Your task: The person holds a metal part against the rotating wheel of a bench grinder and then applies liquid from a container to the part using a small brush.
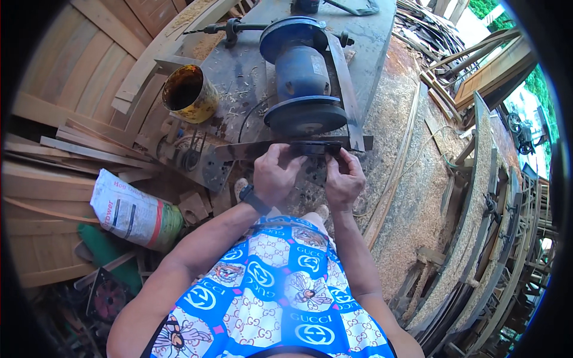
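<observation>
A dark, flat piece, probably metal, is held level in front of the near wheel of a blue bench grinder. My left hand pinches its left end, and my right hand grips the right end between thumb and fingers. Whether the piece touches the wheel cannot be made out. Just behind it, a long dark bar runs across the bench's near edge. Another flat bar lies along the grinder's right side.
A yellow-stained can stands on the workbench, left of the grinder. A drill bit juts left from the grinder's far shaft. A printed sack and wooden boards lie at left. Sawdust covers the floor at right, beside stacked timber.
</observation>
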`<state>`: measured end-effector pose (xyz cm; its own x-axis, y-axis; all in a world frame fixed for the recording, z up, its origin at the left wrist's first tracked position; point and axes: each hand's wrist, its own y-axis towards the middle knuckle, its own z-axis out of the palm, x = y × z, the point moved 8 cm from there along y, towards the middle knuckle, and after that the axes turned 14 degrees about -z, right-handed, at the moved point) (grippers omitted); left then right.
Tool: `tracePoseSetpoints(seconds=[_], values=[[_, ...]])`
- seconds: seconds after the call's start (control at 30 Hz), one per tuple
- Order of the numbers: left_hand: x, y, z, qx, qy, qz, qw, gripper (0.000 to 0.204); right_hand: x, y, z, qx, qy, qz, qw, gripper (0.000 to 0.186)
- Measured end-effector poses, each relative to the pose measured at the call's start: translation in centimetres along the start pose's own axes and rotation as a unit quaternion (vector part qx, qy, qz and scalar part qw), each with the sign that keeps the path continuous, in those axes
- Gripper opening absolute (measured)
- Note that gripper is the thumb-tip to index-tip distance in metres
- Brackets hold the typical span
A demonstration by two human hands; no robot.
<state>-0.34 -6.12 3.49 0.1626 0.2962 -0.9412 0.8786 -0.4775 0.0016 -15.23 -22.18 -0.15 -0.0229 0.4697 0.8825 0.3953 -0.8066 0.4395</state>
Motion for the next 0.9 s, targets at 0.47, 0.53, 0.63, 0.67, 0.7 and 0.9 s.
tracePoseSetpoints(seconds=[0.47, 0.53, 0.63, 0.67, 0.7, 0.9], values=[[0.0, 3.1, 1.0, -0.060, 0.017, 0.020, 0.998, 0.024, 1.3, 3.5, 1.4, -0.004, -0.105, -0.090, 0.990, 0.028], [0.1, 3.4, 1.2, -0.062, 0.014, 0.018, 0.998, 0.024, 0.7, 3.6, 1.3, -0.009, -0.086, -0.060, 0.995, 0.028], [-0.2, 3.4, 0.7, -0.080, 0.018, 0.032, 0.996, 0.024, 2.0, 4.1, 1.6, -0.003, -0.114, -0.095, 0.989, 0.030], [-0.1, 3.5, 0.9, -0.074, 0.015, 0.030, 0.997, 0.025, 2.0, 4.1, 1.6, 0.000, -0.110, -0.090, 0.990, 0.030], [-0.1, 3.5, 1.0, -0.068, 0.010, 0.028, 0.997, 0.025, 2.0, 4.1, 1.5, 0.002, -0.107, -0.084, 0.991, 0.030], [-0.2, 3.8, 1.5, -0.076, 0.014, 0.042, 0.996, 0.026, 1.4, 4.3, 1.4, 0.004, -0.099, -0.054, 0.994, 0.029]])
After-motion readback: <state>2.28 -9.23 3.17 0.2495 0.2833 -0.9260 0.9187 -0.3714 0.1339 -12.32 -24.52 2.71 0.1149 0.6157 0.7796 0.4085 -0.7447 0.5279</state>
